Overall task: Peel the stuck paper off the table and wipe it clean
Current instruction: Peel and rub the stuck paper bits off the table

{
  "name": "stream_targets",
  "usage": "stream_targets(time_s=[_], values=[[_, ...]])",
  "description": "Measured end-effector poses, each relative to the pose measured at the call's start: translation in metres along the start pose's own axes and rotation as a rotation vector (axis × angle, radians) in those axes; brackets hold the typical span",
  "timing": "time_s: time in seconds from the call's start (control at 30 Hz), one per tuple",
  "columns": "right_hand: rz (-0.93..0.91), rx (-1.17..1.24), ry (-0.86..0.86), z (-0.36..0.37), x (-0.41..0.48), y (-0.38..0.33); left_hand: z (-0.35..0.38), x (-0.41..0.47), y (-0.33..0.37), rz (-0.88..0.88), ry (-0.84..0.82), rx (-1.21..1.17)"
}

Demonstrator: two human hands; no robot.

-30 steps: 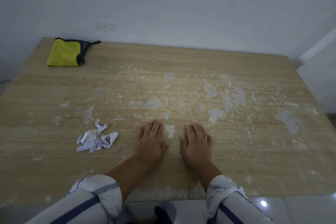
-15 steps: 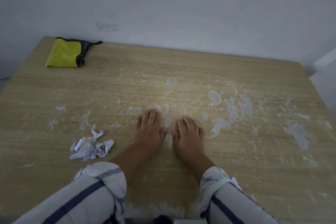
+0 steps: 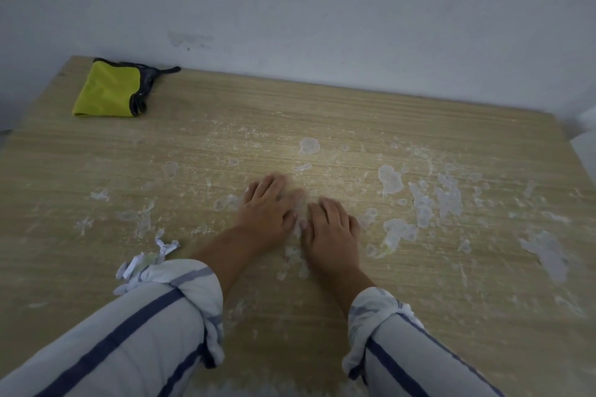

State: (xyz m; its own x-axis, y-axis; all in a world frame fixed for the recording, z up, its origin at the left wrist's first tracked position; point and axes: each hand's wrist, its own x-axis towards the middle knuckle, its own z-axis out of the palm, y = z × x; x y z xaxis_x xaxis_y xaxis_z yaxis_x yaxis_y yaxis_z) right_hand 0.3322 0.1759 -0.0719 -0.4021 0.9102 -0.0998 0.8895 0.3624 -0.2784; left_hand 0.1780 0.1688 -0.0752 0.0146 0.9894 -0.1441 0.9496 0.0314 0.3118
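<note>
Left hand (image 3: 266, 208): lies palm down on the table, fingers stretched out flat and holding nothing; the fingertips look slightly blurred.
Right hand (image 3: 332, 229): palm down just beside the left hand, fingers spread flat on the wood, gripping nothing; the two thumbs are nearly touching.
Table (image 3: 225, 126): light wood grain, set against a pale wall (image 3: 322, 10); much of the middle and right side is speckled with whitish residue.
Stuck paper (image 3: 392, 179): thin whitish patches cling to the table beyond and to the right of the hands, with one large patch (image 3: 545, 255) near the right edge and a small round one (image 3: 309, 146) further back.
Between the hands: a small patch of residue (image 3: 295, 256) sits on the wood near the wrists.
Peeled scraps (image 3: 145, 263): a little heap of curled white bits lies left of the left forearm, partly hidden by the sleeve.
Cloth (image 3: 109, 90): folded, yellow with a dark edge, lies at the far left corner, well apart from both hands.
Sleeves (image 3: 135, 342): pale with dark blue stripes, rolled up at the forearms.
</note>
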Motion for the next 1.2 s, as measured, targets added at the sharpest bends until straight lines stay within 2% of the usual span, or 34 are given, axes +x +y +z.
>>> stream_targets(time_s=[0.2,0.4,0.6,0.77,0.97,1.2], values=[[0.015,-0.022,0.054,0.004,0.002,0.000,-0.010,0.009,-0.006,0.128,0.057,-0.001],[0.029,-0.044,0.095,0.006,0.002,-0.001,-0.008,0.013,-0.007,0.118,0.163,-0.078],[0.042,-0.034,0.117,0.007,0.003,-0.004,-0.003,0.013,0.002,-0.036,0.270,-0.174],[0.061,0.065,0.076,0.006,0.015,-0.012,-0.003,0.013,0.006,-0.111,0.299,-0.258],[0.068,0.179,0.139,0.004,0.034,-0.020,-0.006,0.014,0.001,-0.189,0.327,-0.412],[0.063,0.115,0.225,0.011,0.036,-0.021,-0.010,0.013,0.001,-0.298,0.346,-0.329]])
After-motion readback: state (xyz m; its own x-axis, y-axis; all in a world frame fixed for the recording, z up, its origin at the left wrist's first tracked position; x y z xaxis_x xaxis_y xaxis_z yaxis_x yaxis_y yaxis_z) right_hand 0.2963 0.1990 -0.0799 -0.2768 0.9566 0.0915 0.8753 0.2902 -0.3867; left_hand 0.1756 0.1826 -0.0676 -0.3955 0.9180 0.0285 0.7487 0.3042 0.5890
